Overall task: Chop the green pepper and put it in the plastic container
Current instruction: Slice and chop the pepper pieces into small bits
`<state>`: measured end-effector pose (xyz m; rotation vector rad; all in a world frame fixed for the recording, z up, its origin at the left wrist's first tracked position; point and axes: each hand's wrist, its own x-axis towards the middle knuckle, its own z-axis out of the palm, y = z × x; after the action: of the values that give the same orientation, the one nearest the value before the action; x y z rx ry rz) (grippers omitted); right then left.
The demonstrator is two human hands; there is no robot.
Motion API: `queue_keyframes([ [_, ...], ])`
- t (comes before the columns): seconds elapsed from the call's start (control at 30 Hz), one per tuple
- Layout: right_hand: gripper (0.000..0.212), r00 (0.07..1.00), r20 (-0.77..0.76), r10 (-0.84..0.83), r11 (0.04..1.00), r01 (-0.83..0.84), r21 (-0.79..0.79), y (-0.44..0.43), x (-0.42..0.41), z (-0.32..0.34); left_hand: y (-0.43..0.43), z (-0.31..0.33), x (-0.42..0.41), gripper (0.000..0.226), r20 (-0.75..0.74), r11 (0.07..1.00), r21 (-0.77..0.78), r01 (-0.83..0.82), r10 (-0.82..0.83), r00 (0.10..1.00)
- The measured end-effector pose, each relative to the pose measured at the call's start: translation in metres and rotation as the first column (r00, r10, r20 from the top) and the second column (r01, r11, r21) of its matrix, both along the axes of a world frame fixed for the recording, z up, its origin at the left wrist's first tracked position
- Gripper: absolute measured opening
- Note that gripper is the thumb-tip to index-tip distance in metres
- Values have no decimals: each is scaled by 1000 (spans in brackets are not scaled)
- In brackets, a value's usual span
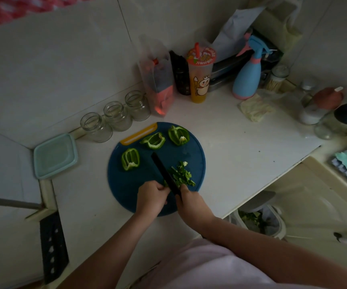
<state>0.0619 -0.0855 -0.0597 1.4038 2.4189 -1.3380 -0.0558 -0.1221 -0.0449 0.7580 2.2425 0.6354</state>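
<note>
A round blue cutting board (pixel 131 190) lies on the white counter. Three uncut green pepper pieces rest on it: one at the left (pixel 130 159), one at the top middle (pixel 153 140), one at the top right (pixel 178 135). A pile of chopped pepper (pixel 182 175) lies right of the black knife (pixel 163 171). My right hand (pixel 191 204) grips the knife handle, blade pointing away from me. My left hand (pixel 151 198) presses on a small green pepper bit beside the blade. The plastic container (pixel 54 155), pale green and square, stands left of the board.
Three empty glass jars (pixel 116 115) line the wall behind the board. A drink cup (pixel 200 74), a blue spray bottle (pixel 248 71) and seasoning jars (pixel 322 109) crowd the back right. A black knife sheath (pixel 52 247) lies at the front left. The counter edge runs diagonally at the right.
</note>
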Motion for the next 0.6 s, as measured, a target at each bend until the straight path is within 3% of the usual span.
queue_keyframes([
  [0.13, 19, 1000, -5, -20, 1000, 20, -5, 1, 0, 0, -1, 1, 4, 32, -38, 1000, 7, 2, -1, 999],
  [0.4, 20, 1000, 2, 27, 1000, -27, 4, 4, 8, 1, 1, -6, 0, 29, 165, 991, 16, -134, 130, 978],
  [0.6, 20, 998, -5, 67, 998, -67, 7, 8, 12, 0, 0, -6, -7, 25, 224, 993, 9, -118, 113, 968],
])
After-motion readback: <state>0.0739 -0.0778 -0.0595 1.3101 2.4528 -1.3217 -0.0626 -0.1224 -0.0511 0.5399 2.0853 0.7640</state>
